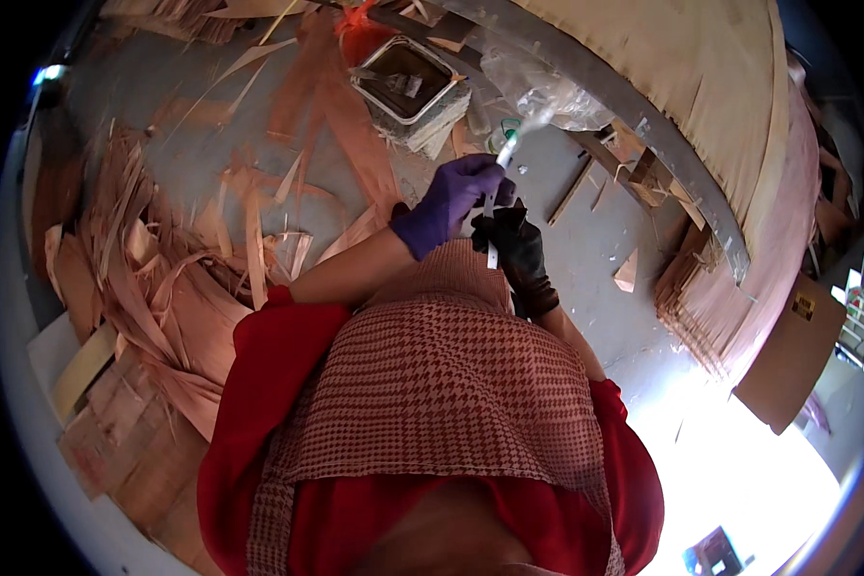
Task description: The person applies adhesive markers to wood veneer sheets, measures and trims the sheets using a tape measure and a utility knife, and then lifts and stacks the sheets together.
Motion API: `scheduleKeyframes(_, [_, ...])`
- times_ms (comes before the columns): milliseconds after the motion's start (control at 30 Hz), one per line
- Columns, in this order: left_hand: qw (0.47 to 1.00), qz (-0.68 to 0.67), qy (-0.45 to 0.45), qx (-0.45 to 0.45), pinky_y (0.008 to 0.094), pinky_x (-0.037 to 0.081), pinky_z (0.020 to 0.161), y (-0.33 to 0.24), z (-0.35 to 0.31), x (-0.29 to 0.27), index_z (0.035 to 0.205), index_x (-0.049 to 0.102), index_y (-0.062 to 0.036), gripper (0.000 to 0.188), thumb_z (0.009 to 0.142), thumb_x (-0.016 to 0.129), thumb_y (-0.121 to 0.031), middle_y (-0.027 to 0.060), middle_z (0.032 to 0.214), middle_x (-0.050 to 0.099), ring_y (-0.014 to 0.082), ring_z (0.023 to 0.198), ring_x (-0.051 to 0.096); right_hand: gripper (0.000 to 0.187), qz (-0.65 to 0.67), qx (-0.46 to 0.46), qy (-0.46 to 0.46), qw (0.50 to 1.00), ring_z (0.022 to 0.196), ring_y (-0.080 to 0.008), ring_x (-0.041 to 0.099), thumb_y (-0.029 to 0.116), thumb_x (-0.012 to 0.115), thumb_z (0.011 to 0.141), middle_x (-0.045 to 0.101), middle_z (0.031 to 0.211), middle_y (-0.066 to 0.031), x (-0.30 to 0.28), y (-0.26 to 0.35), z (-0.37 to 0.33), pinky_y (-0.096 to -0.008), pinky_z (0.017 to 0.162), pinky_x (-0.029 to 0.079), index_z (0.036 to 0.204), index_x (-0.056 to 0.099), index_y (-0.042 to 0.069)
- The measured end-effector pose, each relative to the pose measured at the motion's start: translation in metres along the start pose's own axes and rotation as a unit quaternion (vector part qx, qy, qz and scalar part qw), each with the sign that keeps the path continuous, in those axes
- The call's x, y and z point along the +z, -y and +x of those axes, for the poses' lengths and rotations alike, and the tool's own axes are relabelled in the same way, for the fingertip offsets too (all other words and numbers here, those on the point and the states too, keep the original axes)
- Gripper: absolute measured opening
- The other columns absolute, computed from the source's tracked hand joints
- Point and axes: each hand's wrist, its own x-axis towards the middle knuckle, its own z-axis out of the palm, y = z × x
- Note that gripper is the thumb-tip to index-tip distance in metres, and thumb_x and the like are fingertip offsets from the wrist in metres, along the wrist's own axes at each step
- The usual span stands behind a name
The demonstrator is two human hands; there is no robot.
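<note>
My left hand (451,197) wears a purple glove and is closed on the upper part of a thin white strip (502,158) that points up toward a clear plastic bag (538,91). My right hand (516,248) wears a black glove and grips the lower end of the same strip, just below the left hand. Both hands meet in front of my chest, above a red garment and a checked cloth (432,384). What the strip is exactly stays unclear.
Thin wood veneer scraps (163,278) cover the grey floor at the left. A square framed tray (408,82) lies on a stack of sheets at the top. Large veneer sheets (720,106) and a stacked pile (710,307) stand at the right, beside a brown cardboard piece (787,355).
</note>
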Motion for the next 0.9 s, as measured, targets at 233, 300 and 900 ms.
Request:
scheduleKeyframes(233, [0.992,0.113,0.054,-0.017,0.0252,0.047,0.064,0.0,0.003,-0.016,0.096,0.057,0.0029,0.021,0.081,0.058,-0.011,0.0065,0.082,0.06,0.012,0.067,0.058,0.014,-0.289,-0.097,0.241,0.921,0.075,-0.0191,0.059,0.005,0.057,0.079,0.062,0.086,-0.0093,-0.023,-0.002,-0.012,-0.0276,0.069,0.047,0.092,0.062,0.004])
scheduleKeyframes(300, [0.93,0.365,0.041,0.0,0.0264,0.046,0.059,0.013,0.015,-0.059,0.091,0.061,0.0004,0.02,0.081,0.059,-0.016,0.0043,0.078,0.061,0.0108,0.068,0.058,0.013,-0.351,-0.173,0.163,0.906,0.077,-0.0203,0.058,0.005,0.058,0.077,0.062,0.084,-0.0085,-0.024,0.002,-0.008,-0.0274,0.069,0.047,0.089,0.064,0.006])
scheduleKeyframes(900, [0.415,0.829,0.005,0.375,0.0411,0.038,0.086,-0.101,0.178,-0.283,0.096,0.058,-0.01,0.027,0.07,0.06,-0.017,0.0079,0.105,0.053,0.0257,0.1,0.048,0.012,-0.345,-0.009,-0.005,0.938,0.072,-0.0168,0.059,0.013,0.055,0.08,0.06,0.08,-0.0075,0.018,-0.052,0.134,-0.0286,0.061,0.047,0.087,0.057,0.004])
